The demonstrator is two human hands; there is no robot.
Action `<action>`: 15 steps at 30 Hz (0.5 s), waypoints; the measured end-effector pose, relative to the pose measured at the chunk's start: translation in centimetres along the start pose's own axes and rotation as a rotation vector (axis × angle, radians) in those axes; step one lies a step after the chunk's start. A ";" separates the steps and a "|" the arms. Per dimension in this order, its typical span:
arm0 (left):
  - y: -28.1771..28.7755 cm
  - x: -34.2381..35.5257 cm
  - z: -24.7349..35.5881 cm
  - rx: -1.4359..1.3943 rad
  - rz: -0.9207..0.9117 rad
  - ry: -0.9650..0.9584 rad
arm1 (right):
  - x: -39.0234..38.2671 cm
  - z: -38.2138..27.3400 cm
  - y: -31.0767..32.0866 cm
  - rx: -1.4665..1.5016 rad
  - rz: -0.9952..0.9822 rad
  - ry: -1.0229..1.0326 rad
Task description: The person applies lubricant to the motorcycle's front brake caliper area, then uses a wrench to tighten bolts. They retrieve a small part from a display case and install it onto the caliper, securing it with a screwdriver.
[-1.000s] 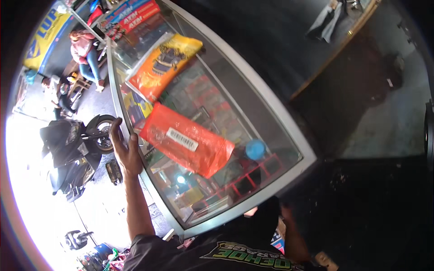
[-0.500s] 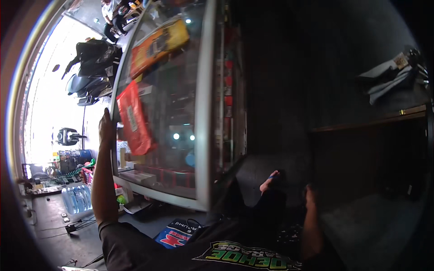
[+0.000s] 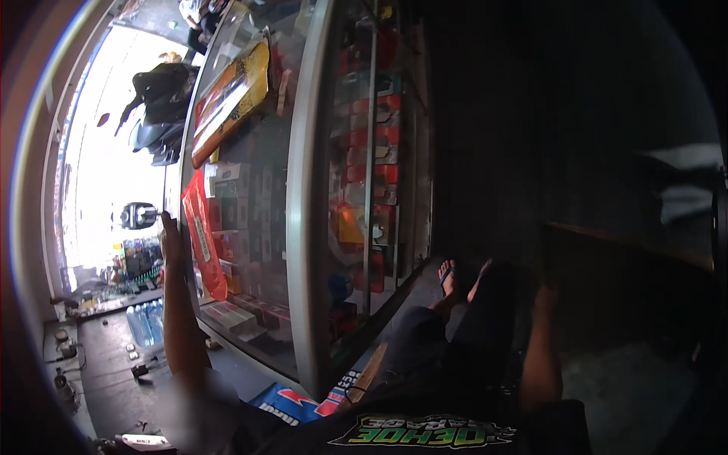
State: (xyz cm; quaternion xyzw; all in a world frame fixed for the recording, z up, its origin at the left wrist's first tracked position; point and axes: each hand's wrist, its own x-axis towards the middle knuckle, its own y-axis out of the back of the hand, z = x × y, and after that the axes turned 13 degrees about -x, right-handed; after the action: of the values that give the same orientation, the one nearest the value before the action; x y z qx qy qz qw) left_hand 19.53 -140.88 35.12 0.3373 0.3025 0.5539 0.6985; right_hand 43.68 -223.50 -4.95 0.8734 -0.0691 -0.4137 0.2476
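Head view, one, left fisheye: worn on my head, facing down over my shirt front (image 3: 425,431) and legs (image 3: 413,337); forearms (image 3: 182,322) at either side; glass case (image 3: 305,189) close, left of centre, edges bowed; bright opening (image 3: 95,182) farther off, leftmost.

Glass case (image 3: 305,189) bearing red packet (image 3: 202,239), yellow packet (image 3: 233,102)

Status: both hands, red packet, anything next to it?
Left hand at glass display case's outer edge, contact unclear. Right hand low, in shadow, grip unclear. Red packet atop case, not held. Orange-yellow packet just beyond it.
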 end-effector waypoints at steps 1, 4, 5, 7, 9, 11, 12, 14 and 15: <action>-1.6 -1.1 1.3 -0.114 0.020 0.078 | -0.8 -0.9 -2.1 -0.214 0.075 0.097; 0.2 -2.0 1.1 -0.363 -0.017 0.204 | -3.0 -5.7 -9.2 -0.554 -0.158 0.435; 5.1 -0.6 -3.6 -0.269 0.070 0.069 | -5.2 -7.8 -12.0 -0.538 -0.303 0.520; 1.2 -0.5 -0.7 -0.292 -0.090 0.059 | -3.5 -9.9 -16.8 -0.500 -0.311 0.803; 0.2 -1.3 0.9 -0.379 -0.160 0.103 | -3.2 -11.4 -20.9 -0.516 -0.394 0.938; -0.1 -1.7 1.9 -0.323 -0.123 0.090 | -6.4 -18.4 -23.3 -0.574 -0.591 0.789; 0.1 -2.0 1.6 -0.331 -0.062 0.090 | -6.1 -19.2 -25.0 -0.557 -0.620 0.786; 0.2 -2.4 1.0 -0.343 0.054 0.083 | -5.5 -20.4 -28.1 -0.519 -0.673 0.775; 0.2 -2.7 0.8 -0.388 0.044 0.096 | -5.2 -20.9 -29.2 -0.465 -0.688 0.773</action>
State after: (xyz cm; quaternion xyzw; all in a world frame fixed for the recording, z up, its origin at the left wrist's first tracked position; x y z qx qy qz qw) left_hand 19.51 -143.59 35.86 0.1760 0.2155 0.6326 0.7228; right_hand 53.73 -188.65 -4.46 0.8561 0.4081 -0.1251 0.2914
